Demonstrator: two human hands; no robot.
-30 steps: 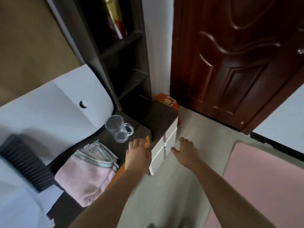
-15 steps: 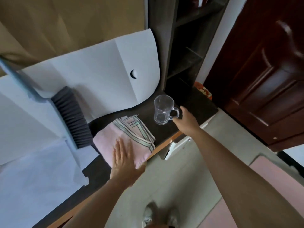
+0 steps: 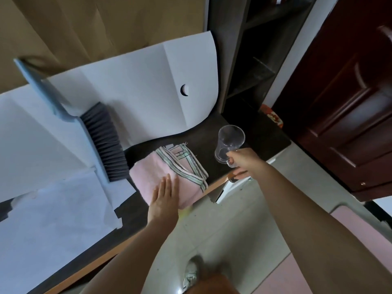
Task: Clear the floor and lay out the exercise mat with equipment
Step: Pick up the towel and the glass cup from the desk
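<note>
A folded pink towel (image 3: 186,166) with a striped border lies on the dark desk (image 3: 261,132). My left hand (image 3: 164,198) rests flat on the towel's near edge, fingers straight. A clear glass mug (image 3: 230,141) is tilted and lifted just above the desk, and my right hand (image 3: 244,162) grips its handle. A pink exercise mat (image 3: 364,221) shows on the floor at the lower right.
A grey hand broom (image 3: 104,143) with a blue handle lies on white paper sheets (image 3: 131,85) covering the desk. Dark shelves (image 3: 258,66) stand behind the desk, beside a brown door (image 3: 350,92). My shoe (image 3: 191,274) stands on the pale floor tiles.
My right hand has closed on the mug's handle and tipped the mug up off the desk. My left hand stays flat on the towel. The view has moved slightly closer.
</note>
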